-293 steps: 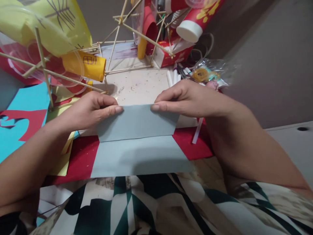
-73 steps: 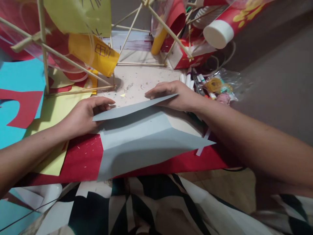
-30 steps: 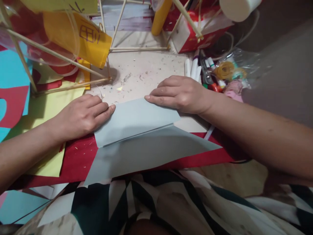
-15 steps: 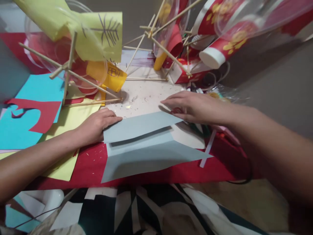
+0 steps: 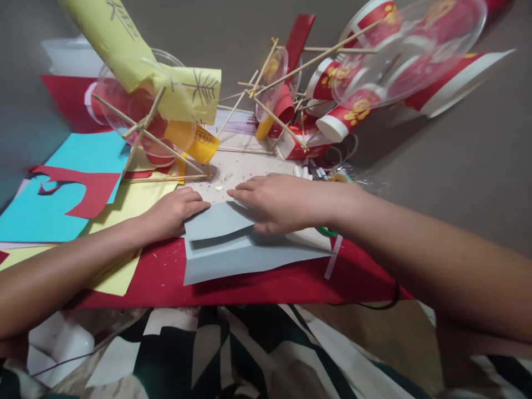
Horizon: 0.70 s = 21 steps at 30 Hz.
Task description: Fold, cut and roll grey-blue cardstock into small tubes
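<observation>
1. Plain grey walls [image 5: 249, 27] rise behind a pale counter [image 5: 241, 160] speckled with scraps; its near edge is covered in red [image 5: 158, 271]. Clock directions below are taken from the folded sheet, with twelve pointing away from the person.
2. The left grip [image 5: 180, 210], at ten o'clock, rests on the sheet's upper left edge, its fingers loosely bent; whether they pinch the paper cannot be told.
3. The right grip [image 5: 270, 202], at one o'clock, is open and palm down over the sheet's right part, fingers pointing toward ten, thumb against the paper.
4. Between and beneath them is the pale grey-blue folded sheet [image 5: 220, 220]: its upper flap stands slightly raised, with shadow under it, and its lower panel spreads over the red edge.
5. Near four o'clock a white strip [image 5: 333, 257] lies just beside the sheet's tip.
6. At nine to ten, yellow paper [image 5: 128, 216] lies under the left forearm; beyond it, a cut red piece [image 5: 100, 194] overlaps turquoise paper [image 5: 45, 221].
7. At eleven stands a stick frame with a clear disc and a yellow tube [image 5: 199, 91].
8. Toward one o'clock are white pens [image 5: 302, 170], a red box [image 5: 310, 148] and red-and-white cups [image 5: 353, 113].
9. At six, patterned cloth [image 5: 233, 343] covers the person's lap.
</observation>
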Motion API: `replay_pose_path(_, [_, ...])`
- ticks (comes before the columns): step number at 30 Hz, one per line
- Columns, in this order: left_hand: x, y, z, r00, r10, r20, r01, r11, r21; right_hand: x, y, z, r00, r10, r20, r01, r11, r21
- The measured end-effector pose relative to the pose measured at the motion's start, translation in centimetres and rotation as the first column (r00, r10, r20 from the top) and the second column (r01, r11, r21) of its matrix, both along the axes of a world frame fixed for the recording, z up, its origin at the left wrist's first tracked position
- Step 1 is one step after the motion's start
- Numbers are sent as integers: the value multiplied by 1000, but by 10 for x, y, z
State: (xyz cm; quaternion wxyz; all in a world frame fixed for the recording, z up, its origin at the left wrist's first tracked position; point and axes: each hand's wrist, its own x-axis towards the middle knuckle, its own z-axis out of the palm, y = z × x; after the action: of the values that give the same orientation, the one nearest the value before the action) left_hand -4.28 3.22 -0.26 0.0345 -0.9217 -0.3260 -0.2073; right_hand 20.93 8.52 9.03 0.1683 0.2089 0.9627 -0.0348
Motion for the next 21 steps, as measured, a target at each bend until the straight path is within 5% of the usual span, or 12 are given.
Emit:
replay_pose_path(6, [0,-1,-2,1000,1,-13,0,998,58,2,32,6,991,-109,-72,71,911,-405])
replay_pose_path(14, [0,-4,-3,1000,8,14,-9,998,61,-10,54,-30,933,-264,-246,124,875,-468])
replay_pose_path(21, [3,-14,0,914,48,402,-58,998,11,-12,43,-22,951,-257,-172,87,756,-649])
